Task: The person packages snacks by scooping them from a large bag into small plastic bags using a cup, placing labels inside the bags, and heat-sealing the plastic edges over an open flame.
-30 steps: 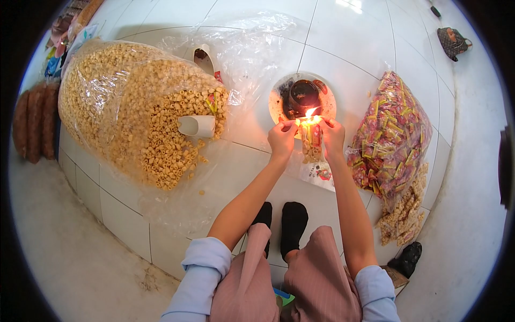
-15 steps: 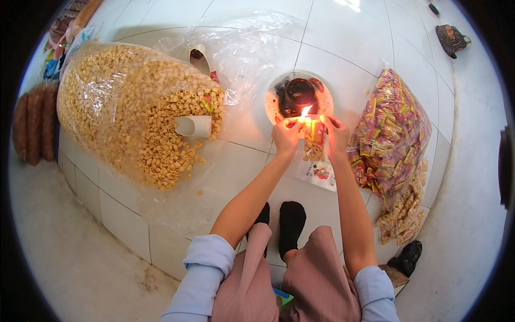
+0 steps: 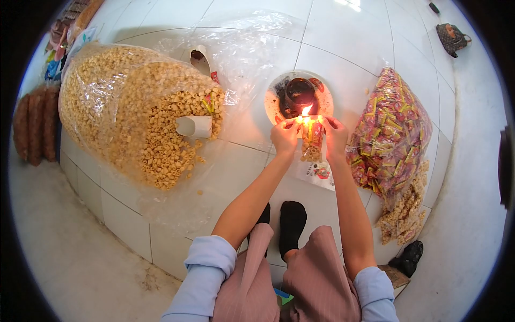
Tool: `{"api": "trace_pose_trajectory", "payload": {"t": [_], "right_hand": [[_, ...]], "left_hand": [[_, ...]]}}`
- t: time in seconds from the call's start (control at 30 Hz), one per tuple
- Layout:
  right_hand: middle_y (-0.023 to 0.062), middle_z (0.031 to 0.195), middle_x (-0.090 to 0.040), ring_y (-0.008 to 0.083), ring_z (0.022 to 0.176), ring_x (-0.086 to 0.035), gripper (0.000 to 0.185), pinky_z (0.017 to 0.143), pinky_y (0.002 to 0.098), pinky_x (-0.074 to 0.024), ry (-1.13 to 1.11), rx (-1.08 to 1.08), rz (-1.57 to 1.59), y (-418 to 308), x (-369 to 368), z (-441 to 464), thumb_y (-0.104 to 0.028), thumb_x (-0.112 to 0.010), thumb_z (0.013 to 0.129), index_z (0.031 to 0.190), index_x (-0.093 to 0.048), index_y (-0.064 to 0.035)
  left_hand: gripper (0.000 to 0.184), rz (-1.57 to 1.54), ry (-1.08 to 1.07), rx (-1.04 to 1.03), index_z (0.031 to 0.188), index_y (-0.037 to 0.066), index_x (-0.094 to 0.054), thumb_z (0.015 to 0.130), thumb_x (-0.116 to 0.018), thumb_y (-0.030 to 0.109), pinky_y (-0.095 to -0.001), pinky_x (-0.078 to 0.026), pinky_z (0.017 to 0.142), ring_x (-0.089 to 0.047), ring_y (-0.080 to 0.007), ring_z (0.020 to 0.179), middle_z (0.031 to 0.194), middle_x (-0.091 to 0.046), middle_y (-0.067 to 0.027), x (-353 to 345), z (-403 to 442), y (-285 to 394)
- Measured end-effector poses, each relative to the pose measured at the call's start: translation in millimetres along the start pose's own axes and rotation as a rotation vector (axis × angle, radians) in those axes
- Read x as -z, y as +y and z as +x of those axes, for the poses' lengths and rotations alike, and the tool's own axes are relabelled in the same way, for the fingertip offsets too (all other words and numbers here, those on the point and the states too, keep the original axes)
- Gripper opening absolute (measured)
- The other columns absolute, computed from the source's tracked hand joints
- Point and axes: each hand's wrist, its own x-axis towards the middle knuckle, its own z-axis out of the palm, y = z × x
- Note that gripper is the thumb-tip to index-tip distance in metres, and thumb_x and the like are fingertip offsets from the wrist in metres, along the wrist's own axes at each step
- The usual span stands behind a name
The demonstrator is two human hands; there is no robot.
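Note:
Between my two hands hangs a small clear snack packet [image 3: 311, 142] with ring-shaped snacks and a red and yellow sachet inside. My left hand [image 3: 286, 134] pinches its top edge on the left, and my right hand [image 3: 333, 134] pinches the same edge on the right. That edge is stretched at a small bright flame [image 3: 306, 110]. Behind the flame stands a dark round pot [image 3: 300, 92] on a soot-stained plate [image 3: 327, 102]. Glare partly hides the fingertips and the packet's top edge.
At left lies a large plastic bag of ring snacks [image 3: 107, 91] with a white scoop [image 3: 195, 126] in its mouth. Another scoop [image 3: 199, 60] rests behind it. A bag of red and yellow sachets [image 3: 391, 129] sits at right, by filled packets [image 3: 405, 209]. A printed plastic sheet [image 3: 320, 174] lies beneath my hands.
The packet has shifted very slightly left along the flame, its lower end swinging a little left. Both hands keep their pinch, and the surroundings look the same.

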Motion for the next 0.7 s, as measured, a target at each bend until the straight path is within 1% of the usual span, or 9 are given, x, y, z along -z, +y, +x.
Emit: {"api": "trace_pose_trajectory", "payload": {"t": [0.07,0.2,0.27,0.4,0.47,0.6,0.7], "right_hand": [[0.0024,0.079,-0.063,0.0073,0.070,-0.054,0.018,0.066,0.0208,-0.0420,-0.002,0.002,-0.039,3,-3,-1,-0.014,-0.064,0.077,0.087,-0.064,0.0010],[0.0022,0.078,-0.062,0.0072,0.070,-0.053,0.017,0.066,0.0212,-0.0416,-0.001,0.020,-0.079,3,-9,-5,-0.013,-0.063,0.077,0.086,-0.064,0.0014],[0.0023,0.078,-0.062,0.0072,0.070,-0.053,0.017,0.066,0.0209,-0.0415,0.000,0.012,-0.106,1,-12,-6,-0.013,-0.062,0.077,0.086,-0.064,0.0018],[0.0025,0.078,-0.062,0.0074,0.068,-0.052,0.018,0.064,0.0214,-0.0415,0.031,-0.009,-0.046,6,-6,-3,-0.012,-0.062,0.078,0.088,-0.064,0.0024],[0.0027,0.077,-0.061,0.0074,0.068,-0.052,0.018,0.063,0.0216,-0.0415,0.041,-0.005,-0.010,8,1,-1,-0.012,-0.062,0.078,0.088,-0.063,0.0028],[0.0028,0.077,-0.061,0.0078,0.068,-0.052,0.019,0.064,0.0219,-0.0415,0.054,-0.031,0.024,8,11,-1,-0.012,-0.063,0.078,0.088,-0.063,0.0034],[0.0025,0.077,-0.061,0.0077,0.069,-0.052,0.019,0.065,0.0216,-0.0412,0.060,-0.036,0.034,6,12,-1,-0.013,-0.064,0.078,0.088,-0.063,0.0033]], "left_hand": [[0.016,-0.021,0.028,-0.005,0.084,-0.003,-0.065,0.077,-0.065,0.011,-0.0247,-0.045,0.058,-0.057,-0.0095,0.064,0.072,-0.064,-0.0063,4,0,-1],[0.016,-0.112,0.037,0.019,0.085,-0.003,-0.065,0.077,-0.064,0.011,-0.0246,-0.045,0.059,-0.057,-0.0098,0.065,0.073,-0.064,-0.0065,10,-2,3],[0.017,-0.047,0.006,0.055,0.090,-0.007,-0.061,0.083,-0.058,0.007,-0.0184,-0.044,0.059,-0.056,-0.0071,0.066,0.075,-0.061,-0.0051,13,-3,10],[0.015,-0.130,-0.013,0.061,0.088,-0.006,-0.063,0.081,-0.060,0.008,-0.0185,-0.043,0.057,-0.055,-0.0066,0.065,0.073,-0.061,-0.0041,8,-1,6],[0.013,0.030,-0.041,0.078,0.084,-0.004,-0.064,0.079,-0.062,0.008,-0.0195,-0.045,0.058,-0.056,-0.0072,0.065,0.072,-0.062,-0.0034,3,-1,5],[0.011,0.057,-0.052,0.066,0.081,-0.003,-0.065,0.077,-0.064,0.008,-0.0204,-0.045,0.057,-0.056,-0.0074,0.063,0.070,-0.062,-0.0029,-6,-5,5],[0.011,0.035,-0.041,0.100,0.080,-0.003,-0.065,0.077,-0.064,0.008,-0.0206,-0.045,0.057,-0.056,-0.0076,0.061,0.070,-0.062,-0.0034,-9,-6,6]]}}
